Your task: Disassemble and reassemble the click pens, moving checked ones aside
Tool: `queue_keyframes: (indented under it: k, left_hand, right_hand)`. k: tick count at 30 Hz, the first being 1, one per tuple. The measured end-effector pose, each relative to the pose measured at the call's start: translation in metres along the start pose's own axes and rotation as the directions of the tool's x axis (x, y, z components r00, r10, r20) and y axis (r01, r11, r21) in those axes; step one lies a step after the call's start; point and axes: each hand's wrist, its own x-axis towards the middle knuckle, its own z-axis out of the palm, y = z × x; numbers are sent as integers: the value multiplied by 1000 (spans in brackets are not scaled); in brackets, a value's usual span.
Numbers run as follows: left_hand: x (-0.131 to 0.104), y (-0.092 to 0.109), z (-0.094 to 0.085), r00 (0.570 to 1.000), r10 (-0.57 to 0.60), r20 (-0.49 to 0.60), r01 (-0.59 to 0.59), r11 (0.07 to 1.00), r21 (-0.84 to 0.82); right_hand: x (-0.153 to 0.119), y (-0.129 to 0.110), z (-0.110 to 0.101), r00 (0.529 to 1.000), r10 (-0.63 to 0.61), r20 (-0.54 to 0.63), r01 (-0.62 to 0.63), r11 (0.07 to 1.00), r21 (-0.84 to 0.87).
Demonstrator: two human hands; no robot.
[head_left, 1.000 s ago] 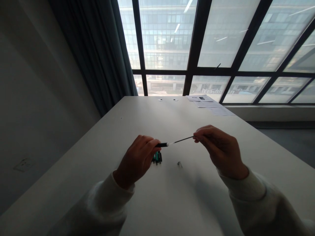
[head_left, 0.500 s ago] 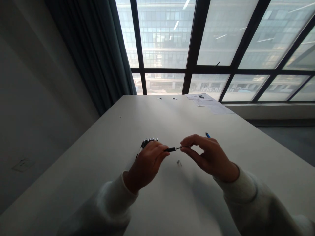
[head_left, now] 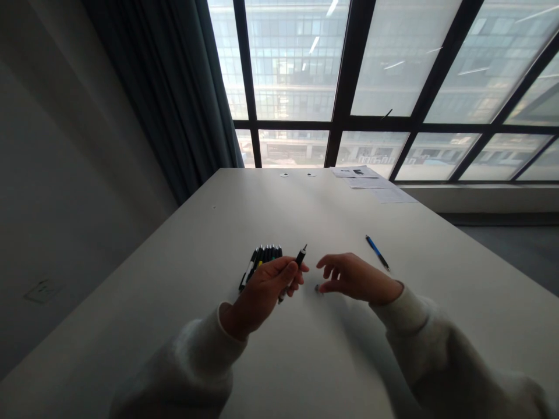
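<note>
My left hand (head_left: pixel 266 286) is closed around a black and white pen (head_left: pixel 301 256), which tilts up with its thin tip pointing away from me. To the right, my right hand (head_left: pixel 356 276) has its thumb and fingers apart with nothing between them. Just by the right thumb, a small metallic part (head_left: pixel 317 288) lies on the white table and is partly hidden. Behind my left hand is a row of several black pens (head_left: pixel 262 254), the nearer ends covered by the hand. Beyond my right hand lies a blue pen (head_left: pixel 377 252).
Papers (head_left: pixel 367 177) lie at the far right edge of the white table (head_left: pixel 279 215). Two small round pieces (head_left: pixel 283 175) sit near the far edge. Past the table stand a large window and a dark curtain (head_left: pixel 174 105).
My right hand has let go of the pen's thin tip and moved down toward the small metallic part. My left hand has turned the pen upward. The blue pen now shows fully.
</note>
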Motion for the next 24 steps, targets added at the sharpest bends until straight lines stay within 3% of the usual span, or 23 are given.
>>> queue_keyframes:
  k: [2, 5, 18, 24]
  left_hand:
    - [1, 1, 1, 1000, -21, -6, 20, 998, -67]
    - [1, 3, 1, 999, -39, -17, 36, 993, -112]
    - [2, 1, 1, 998, -57, -29, 50, 978, -204]
    - [2, -3, 0, 1000, 0, 13, 3, 973, -230]
  right_hand:
    - [5, 13, 8, 994, 71, 87, -59, 989, -134]
    - [12, 24, 21, 987, 107, 123, -82, 977, -195]
    - [14, 16, 30, 994, 21, 108, 14, 952, -307]
    - [13, 21, 24, 998, 22, 60, -1, 946, -325]
